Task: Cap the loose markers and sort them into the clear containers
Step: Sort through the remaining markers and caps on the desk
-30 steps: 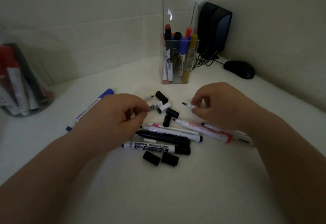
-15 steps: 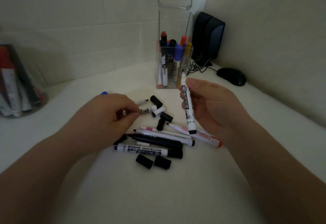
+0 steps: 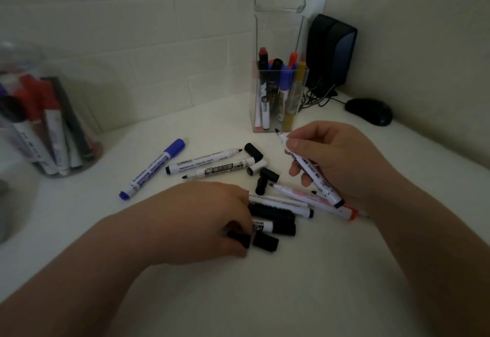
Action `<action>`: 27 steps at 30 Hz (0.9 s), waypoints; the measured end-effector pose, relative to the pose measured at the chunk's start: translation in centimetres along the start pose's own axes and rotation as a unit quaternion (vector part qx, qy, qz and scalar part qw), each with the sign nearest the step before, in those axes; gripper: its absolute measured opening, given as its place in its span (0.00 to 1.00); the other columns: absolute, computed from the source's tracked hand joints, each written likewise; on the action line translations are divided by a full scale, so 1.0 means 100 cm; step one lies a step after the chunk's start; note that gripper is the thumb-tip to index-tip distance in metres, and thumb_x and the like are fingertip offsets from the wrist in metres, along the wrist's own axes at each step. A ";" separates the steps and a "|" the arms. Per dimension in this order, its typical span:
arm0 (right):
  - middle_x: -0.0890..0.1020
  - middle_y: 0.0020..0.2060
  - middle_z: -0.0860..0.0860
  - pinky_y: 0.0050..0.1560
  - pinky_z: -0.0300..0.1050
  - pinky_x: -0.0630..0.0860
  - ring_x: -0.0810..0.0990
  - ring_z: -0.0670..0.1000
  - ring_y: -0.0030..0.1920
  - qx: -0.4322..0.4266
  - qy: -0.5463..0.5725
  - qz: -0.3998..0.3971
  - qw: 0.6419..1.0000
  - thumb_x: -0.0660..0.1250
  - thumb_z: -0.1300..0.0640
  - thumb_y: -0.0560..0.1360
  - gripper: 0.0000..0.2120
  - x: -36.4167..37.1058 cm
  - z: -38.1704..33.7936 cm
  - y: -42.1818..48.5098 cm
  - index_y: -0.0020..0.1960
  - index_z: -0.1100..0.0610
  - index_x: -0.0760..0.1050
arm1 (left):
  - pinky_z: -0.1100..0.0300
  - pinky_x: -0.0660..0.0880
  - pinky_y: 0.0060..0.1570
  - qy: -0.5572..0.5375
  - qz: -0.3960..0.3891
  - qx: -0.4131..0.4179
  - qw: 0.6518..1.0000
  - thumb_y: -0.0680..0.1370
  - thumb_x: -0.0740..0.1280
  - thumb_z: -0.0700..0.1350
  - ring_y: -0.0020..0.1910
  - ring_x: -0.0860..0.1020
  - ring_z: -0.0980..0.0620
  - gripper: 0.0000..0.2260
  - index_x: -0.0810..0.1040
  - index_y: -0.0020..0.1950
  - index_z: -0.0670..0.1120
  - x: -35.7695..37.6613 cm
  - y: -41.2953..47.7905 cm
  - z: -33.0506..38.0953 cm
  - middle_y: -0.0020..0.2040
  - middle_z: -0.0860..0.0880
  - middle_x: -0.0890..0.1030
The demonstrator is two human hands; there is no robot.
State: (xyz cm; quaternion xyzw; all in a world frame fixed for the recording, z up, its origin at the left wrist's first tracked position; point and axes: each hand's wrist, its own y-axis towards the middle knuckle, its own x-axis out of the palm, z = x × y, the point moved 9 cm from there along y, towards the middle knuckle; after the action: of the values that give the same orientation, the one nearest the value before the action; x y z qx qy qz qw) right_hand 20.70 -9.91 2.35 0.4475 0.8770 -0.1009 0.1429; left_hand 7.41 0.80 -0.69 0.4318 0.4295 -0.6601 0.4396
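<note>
The person is holding an uncapped marker in the right hand, with thumb and fingers curled round the barrel. Its bare nib is pointing up and away toward the square container, probably to keep ink off the skin and leave the tip free for a cap. The left hand, low over the tabletop at the near edge of the pile, is pinching a black cap between curled fingertips. In this dim light I cannot tell whether the cap is clearing the surface or lying on it. A second cap is lying just beside it. The pile is sitting between the two hands, its pens crossing one another and several nibs showing, with loose caps near its far side. A capped blue marker is lying apart to the left. The square container at the back and a round jar at far left are both holding markers. Judging by this, the person is working on capping the held marker, and most of the pile is waiting.
</note>
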 end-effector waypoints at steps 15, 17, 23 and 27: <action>0.86 0.34 0.51 0.34 0.44 0.80 0.83 0.49 0.30 -0.117 -0.081 -0.173 0.975 0.73 0.62 0.73 0.08 0.029 -0.035 -0.031 0.52 0.54 0.84 | 0.45 0.82 0.44 -0.379 0.330 -0.015 0.865 0.69 0.78 0.48 0.36 0.84 0.47 0.09 0.85 0.48 0.52 -0.051 -0.025 -0.051 0.37 0.55 0.80; 0.86 0.34 0.50 0.33 0.43 0.80 0.82 0.47 0.29 -0.120 -0.087 -0.186 0.971 0.73 0.62 0.73 0.08 0.032 -0.035 -0.034 0.52 0.54 0.84 | 0.43 0.82 0.45 -0.376 0.328 -0.005 0.867 0.70 0.79 0.52 0.38 0.83 0.47 0.10 0.85 0.49 0.54 -0.050 -0.024 -0.050 0.38 0.55 0.80; 0.85 0.34 0.45 0.33 0.44 0.79 0.83 0.46 0.31 -0.121 -0.114 -0.208 0.964 0.73 0.60 0.75 0.08 0.041 -0.034 -0.038 0.52 0.52 0.85 | 0.51 0.79 0.46 -0.287 0.314 0.016 0.905 0.71 0.72 0.56 0.43 0.82 0.49 0.11 0.82 0.53 0.59 -0.051 -0.022 -0.041 0.43 0.53 0.82; 0.85 0.35 0.41 0.33 0.40 0.80 0.83 0.44 0.32 -0.125 -0.148 -0.210 0.958 0.73 0.58 0.74 0.08 0.044 -0.034 -0.038 0.51 0.49 0.85 | 0.66 0.76 0.44 -0.229 0.298 0.032 0.926 0.72 0.75 0.55 0.43 0.81 0.54 0.09 0.83 0.51 0.58 -0.052 -0.020 -0.029 0.42 0.57 0.81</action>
State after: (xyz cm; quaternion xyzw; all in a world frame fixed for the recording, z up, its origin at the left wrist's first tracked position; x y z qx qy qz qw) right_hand 14.60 -7.73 4.20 0.2119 0.9258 -0.0833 0.3017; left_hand 7.27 5.10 3.87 0.3914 0.1471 -0.5928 0.6884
